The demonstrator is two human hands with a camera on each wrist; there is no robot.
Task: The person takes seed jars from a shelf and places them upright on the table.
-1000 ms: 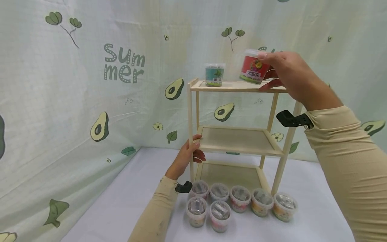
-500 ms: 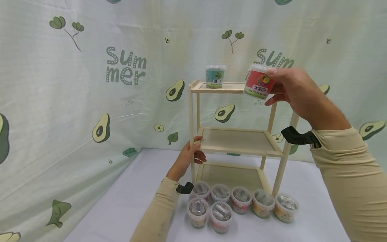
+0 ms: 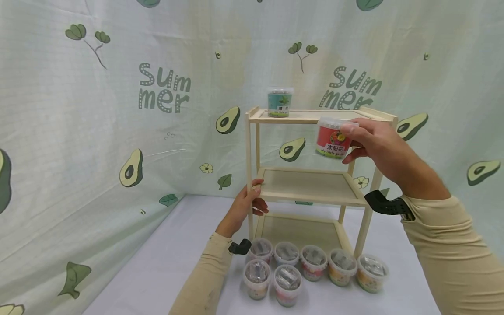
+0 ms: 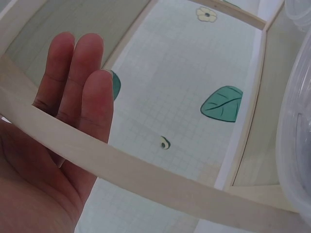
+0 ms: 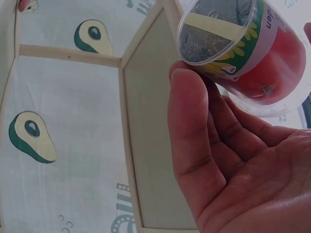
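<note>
My right hand (image 3: 379,146) pinches a plastic planting-kit cup (image 3: 330,142) with a red flower label and clear lid. The cup is nearly upright in front of the rack, just below the top shelf's front edge. In the right wrist view the cup (image 5: 277,53) shows its clear base and dark contents. My left hand (image 3: 241,208) grips the left front post of the wooden rack (image 3: 311,200) at the middle shelf. The left wrist view shows fingers (image 4: 95,104) bent behind the post. A teal-labelled cup (image 3: 279,103) stands at the top shelf's left end.
Several lidded cups (image 3: 287,280) stand in two rows on the white tabletop (image 3: 189,262), before the bottom shelf (image 3: 301,229). The middle shelf (image 3: 307,183) holds nothing visible. A printed curtain (image 3: 165,131) hangs behind and to the left.
My right hand has lowered the red-labelled cup from above the top shelf to in front of the gap below it, straightening it. My left hand has kept its place on the rack.
</note>
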